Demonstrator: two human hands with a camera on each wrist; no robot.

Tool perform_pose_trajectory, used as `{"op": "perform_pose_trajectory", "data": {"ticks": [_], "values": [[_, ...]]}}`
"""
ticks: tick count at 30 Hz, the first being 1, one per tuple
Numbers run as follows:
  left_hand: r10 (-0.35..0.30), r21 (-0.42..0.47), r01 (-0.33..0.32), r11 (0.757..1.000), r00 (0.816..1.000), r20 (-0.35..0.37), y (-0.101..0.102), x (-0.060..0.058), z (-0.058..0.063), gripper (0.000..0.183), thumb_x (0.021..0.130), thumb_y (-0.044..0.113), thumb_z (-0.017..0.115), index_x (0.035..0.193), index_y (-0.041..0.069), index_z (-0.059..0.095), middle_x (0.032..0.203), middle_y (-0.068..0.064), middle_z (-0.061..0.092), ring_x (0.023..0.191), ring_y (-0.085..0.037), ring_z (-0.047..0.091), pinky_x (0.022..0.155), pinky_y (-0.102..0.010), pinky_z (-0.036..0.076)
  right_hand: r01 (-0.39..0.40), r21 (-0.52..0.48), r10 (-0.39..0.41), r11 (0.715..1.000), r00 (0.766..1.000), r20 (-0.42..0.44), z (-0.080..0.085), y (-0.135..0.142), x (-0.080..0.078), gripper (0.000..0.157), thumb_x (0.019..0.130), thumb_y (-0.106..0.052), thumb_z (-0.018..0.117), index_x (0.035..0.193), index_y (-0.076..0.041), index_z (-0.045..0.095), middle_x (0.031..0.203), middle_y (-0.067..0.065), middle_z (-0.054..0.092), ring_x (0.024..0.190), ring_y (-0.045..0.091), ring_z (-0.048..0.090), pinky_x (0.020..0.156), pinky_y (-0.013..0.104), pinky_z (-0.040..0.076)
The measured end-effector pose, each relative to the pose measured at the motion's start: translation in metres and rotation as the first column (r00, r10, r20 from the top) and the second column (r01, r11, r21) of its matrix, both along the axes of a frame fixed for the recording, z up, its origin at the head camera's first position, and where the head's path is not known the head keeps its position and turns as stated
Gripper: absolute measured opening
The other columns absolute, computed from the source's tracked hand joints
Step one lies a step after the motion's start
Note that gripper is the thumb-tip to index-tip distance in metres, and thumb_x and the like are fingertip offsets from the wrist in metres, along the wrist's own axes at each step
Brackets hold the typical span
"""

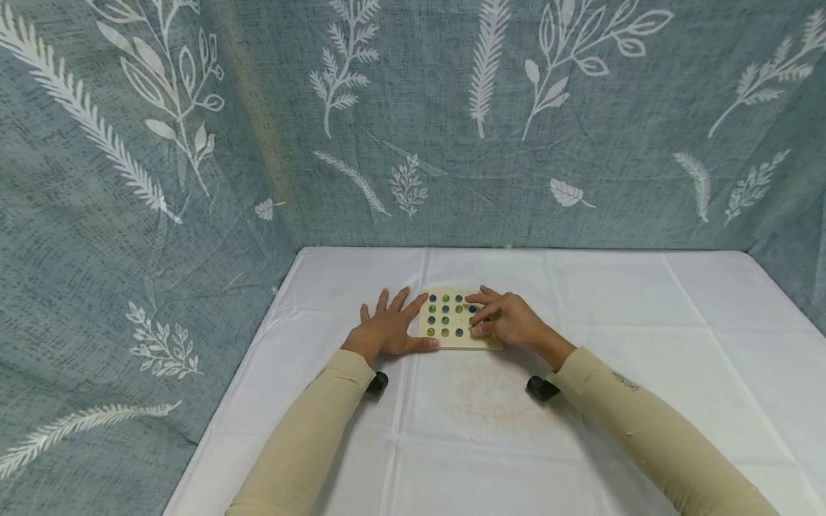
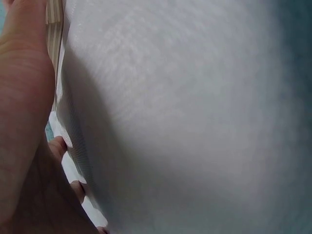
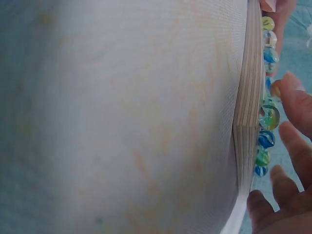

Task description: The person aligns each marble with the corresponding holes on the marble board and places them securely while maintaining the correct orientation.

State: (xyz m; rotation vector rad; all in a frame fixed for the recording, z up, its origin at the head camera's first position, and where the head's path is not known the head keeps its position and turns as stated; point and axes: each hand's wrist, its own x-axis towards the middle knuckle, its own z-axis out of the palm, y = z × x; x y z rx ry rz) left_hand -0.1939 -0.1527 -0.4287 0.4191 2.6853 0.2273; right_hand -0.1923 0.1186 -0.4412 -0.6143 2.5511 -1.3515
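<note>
A pale wooden board (image 1: 461, 343) lies on the white cloth, with blue and green glass marbles (image 1: 445, 309) standing in rows on it. My left hand (image 1: 387, 333) is spread flat at the board's left side, its thumb along the near left corner and its index finger at the far left corner. Over the right part of the board is my right hand (image 1: 513, 320), its thumb and index finger pinching a small yellowish marble (image 3: 277, 91); the other fingers hang loosely curved. Some marbles on the right are hidden under this hand. One spot near the middle holds no marble.
A white cloth (image 1: 645, 322) covers the table, with faint reddish stains (image 1: 497, 394) in front of the board. Blue-green curtains (image 1: 413, 193) with white leaf prints hang behind and to the left. Black wrist devices (image 1: 540, 388) sit beneath both sleeves.
</note>
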Motion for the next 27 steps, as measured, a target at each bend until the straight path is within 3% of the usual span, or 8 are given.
{"op": "perform_pose_trajectory", "data": {"ticks": [5, 12, 16, 20, 24, 27], "values": [[-0.001, -0.002, 0.001, 1.0, 1.0, 0.001, 0.0, 0.0, 0.0, 0.1, 0.093, 0.078, 0.056, 0.169, 0.038, 0.006, 0.179, -0.006, 0.0, 0.163, -0.045, -0.005, 0.124, -0.077, 0.007, -0.027, 0.058, 0.029, 0.998, 0.999, -0.029, -0.001, -0.001, 0.0, 0.009, 0.087, -0.004, 0.082, 0.095, -0.006, 0.085, 0.151, 0.017, 0.059, 0.159, 0.041, 0.027, 0.129, 0.063, 0.02], [-0.013, 0.029, 0.013, 0.999, 1.0, 0.013, 0.0, -0.003, 0.001, 0.101, 0.092, 0.077, 0.057, 0.169, 0.037, 0.005, 0.179, -0.006, -0.002, 0.163, -0.045, -0.008, 0.124, -0.076, 0.004, -0.024, 0.064, 0.027, 0.998, 0.999, -0.046, 0.001, 0.001, 0.0, 0.015, 0.087, -0.007, 0.083, 0.102, -0.006, 0.084, 0.151, 0.017, 0.059, 0.159, 0.042, 0.027, 0.128, 0.064, 0.021], [-0.02, 0.078, 0.017, 0.997, 0.999, 0.034, -0.002, -0.005, -0.001, 0.103, 0.091, 0.078, 0.058, 0.169, 0.037, 0.005, 0.179, -0.006, -0.004, 0.162, -0.045, -0.011, 0.123, -0.077, 0.0, 0.014, 0.034, -0.013, 0.999, 0.999, -0.036, 0.006, 0.006, 0.001, 0.019, 0.088, -0.005, 0.081, 0.107, -0.003, 0.083, 0.151, 0.018, 0.059, 0.16, 0.041, 0.026, 0.127, 0.063, 0.023], [-0.006, 0.148, 0.001, 0.989, 0.999, 0.035, -0.009, -0.005, 0.001, 0.102, 0.093, 0.074, 0.06, 0.17, 0.032, 0.007, 0.178, -0.007, -0.003, 0.163, -0.044, -0.011, 0.124, -0.076, -0.001, 0.071, 0.063, -0.066, 0.995, 0.994, -0.086, 0.018, 0.012, 0.004, 0.028, 0.094, -0.01, 0.077, 0.12, -0.001, 0.078, 0.154, 0.019, 0.056, 0.161, 0.042, 0.022, 0.126, 0.066, 0.023], [-0.004, 0.177, 0.01, 0.984, 0.999, -0.031, -0.012, -0.007, 0.007, 0.098, 0.097, 0.07, 0.057, 0.17, 0.026, 0.009, 0.178, -0.009, -0.001, 0.163, -0.043, -0.008, 0.125, -0.075, 0.004, 0.136, 0.201, -0.096, 0.97, 0.976, -0.197, 0.033, 0.02, 0.006, 0.042, 0.101, -0.026, 0.07, 0.139, -0.006, 0.068, 0.162, 0.016, 0.048, 0.163, 0.042, 0.015, 0.125, 0.074, 0.007], [-0.001, 0.17, 0.018, 0.985, 0.995, -0.099, -0.009, -0.008, 0.01, 0.096, 0.097, 0.073, 0.053, 0.17, 0.029, 0.009, 0.178, -0.007, -0.003, 0.163, -0.041, -0.012, 0.126, -0.074, 0.002, 0.196, 0.319, -0.105, 0.927, 0.954, -0.281, 0.043, 0.024, 0.006, 0.054, 0.105, -0.042, 0.061, 0.151, -0.013, 0.058, 0.168, 0.012, 0.04, 0.163, 0.042, 0.01, 0.12, 0.08, -0.006]]}}
